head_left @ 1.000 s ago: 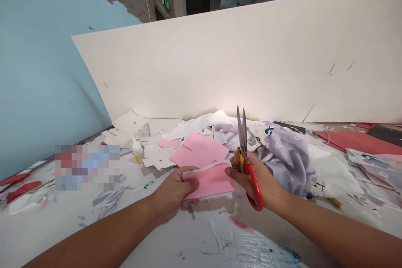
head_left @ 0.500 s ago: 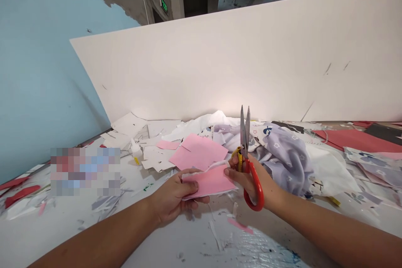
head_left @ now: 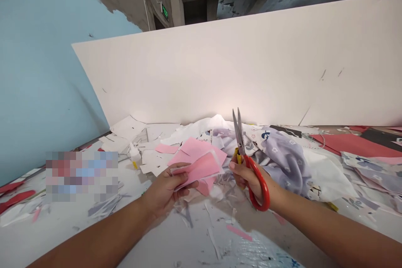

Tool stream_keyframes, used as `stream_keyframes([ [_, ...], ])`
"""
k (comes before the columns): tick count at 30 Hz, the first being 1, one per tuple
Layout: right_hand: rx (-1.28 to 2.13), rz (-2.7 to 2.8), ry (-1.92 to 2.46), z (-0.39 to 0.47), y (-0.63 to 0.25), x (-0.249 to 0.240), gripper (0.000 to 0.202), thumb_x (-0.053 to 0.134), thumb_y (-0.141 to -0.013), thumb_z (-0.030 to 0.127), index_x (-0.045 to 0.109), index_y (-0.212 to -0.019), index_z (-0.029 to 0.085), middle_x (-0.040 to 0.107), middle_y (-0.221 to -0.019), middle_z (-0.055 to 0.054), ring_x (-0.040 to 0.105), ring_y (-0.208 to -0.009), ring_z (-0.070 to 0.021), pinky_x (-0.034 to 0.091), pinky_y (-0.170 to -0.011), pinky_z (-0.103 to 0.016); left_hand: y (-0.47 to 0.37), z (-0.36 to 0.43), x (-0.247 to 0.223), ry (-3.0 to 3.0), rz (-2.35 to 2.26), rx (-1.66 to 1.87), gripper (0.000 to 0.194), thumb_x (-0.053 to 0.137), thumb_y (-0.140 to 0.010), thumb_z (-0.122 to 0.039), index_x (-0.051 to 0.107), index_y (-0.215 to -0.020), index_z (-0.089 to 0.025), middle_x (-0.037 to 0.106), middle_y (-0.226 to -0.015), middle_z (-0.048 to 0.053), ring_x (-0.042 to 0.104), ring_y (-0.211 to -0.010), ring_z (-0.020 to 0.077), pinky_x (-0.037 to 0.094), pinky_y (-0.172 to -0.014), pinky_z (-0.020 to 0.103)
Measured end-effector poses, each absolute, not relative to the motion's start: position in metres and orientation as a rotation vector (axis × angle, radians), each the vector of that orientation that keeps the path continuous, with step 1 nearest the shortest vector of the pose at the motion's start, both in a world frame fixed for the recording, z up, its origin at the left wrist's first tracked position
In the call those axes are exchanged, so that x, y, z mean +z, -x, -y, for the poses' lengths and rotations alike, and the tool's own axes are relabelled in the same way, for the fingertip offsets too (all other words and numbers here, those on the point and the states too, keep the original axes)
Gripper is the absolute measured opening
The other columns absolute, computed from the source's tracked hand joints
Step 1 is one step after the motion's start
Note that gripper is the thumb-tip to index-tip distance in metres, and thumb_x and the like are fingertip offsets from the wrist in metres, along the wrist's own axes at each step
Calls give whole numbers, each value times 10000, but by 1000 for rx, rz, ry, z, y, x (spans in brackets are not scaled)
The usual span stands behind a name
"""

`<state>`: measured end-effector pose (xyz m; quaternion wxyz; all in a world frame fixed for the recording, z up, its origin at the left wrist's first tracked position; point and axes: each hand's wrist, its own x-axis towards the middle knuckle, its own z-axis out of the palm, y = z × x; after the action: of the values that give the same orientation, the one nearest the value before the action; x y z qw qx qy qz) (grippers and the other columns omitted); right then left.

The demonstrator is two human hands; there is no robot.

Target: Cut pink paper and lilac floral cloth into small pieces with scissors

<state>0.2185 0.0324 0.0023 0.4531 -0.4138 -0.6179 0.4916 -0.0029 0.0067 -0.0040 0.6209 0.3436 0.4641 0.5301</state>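
Note:
My left hand (head_left: 171, 184) pinches a pink sheet with white edges (head_left: 201, 166), its thumb on top and its fingers beneath. To the right, my right hand (head_left: 249, 178) is closed around red-handled scissors (head_left: 240, 134), whose blades point up and stand slightly apart. Something yellow (head_left: 238, 155) also sits in that hand beside the scissors, partly covered by the fingers. Just behind the held sheet lie larger pink sheets (head_left: 194, 147) on the table. The right hand is apart from the pink sheet.
Crumpled lavender patterned fabric (head_left: 287, 159) and white cloth (head_left: 329, 171) lie at right. Beyond are red sheets (head_left: 348, 144). A white glue bottle (head_left: 134, 152) stands left near white paper pieces (head_left: 127, 127). Scraps litter the white table (head_left: 176, 238); a white panel (head_left: 220, 71) rises behind.
My right hand has let go of the pink sheet and moved slightly away, still with the scissors. My left hand has shifted left and up, tilting the sheet.

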Motion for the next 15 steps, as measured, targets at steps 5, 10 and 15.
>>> stream_keyframes([
  [5,1254,1763,981,-26,-224,6,367,509,-732,562,458,-733,199,414,-657,36,373,-548,-106,350,-536,-254,15,-12,17,-861,-1040,1347,268,686,-642,-139,560,-872,-196,609,-642,-23,664,-660,150,477,-447,141],
  [10,1411,1627,1001,-24,-220,8,416,384,-782,602,476,-749,197,435,-659,28,406,-567,-116,362,-551,-261,20,-15,40,-1024,-1045,1412,295,699,-650,-223,568,-914,-214,644,-721,-8,662,-684,163,465,-476,168],
  [15,1327,1713,912,-25,-220,19,311,503,-777,495,506,-707,192,475,-634,21,436,-593,-129,356,-591,-265,17,-27,65,-1261,-1026,1412,295,700,-649,-287,582,-907,-208,659,-764,9,653,-644,157,454,-501,194],
])
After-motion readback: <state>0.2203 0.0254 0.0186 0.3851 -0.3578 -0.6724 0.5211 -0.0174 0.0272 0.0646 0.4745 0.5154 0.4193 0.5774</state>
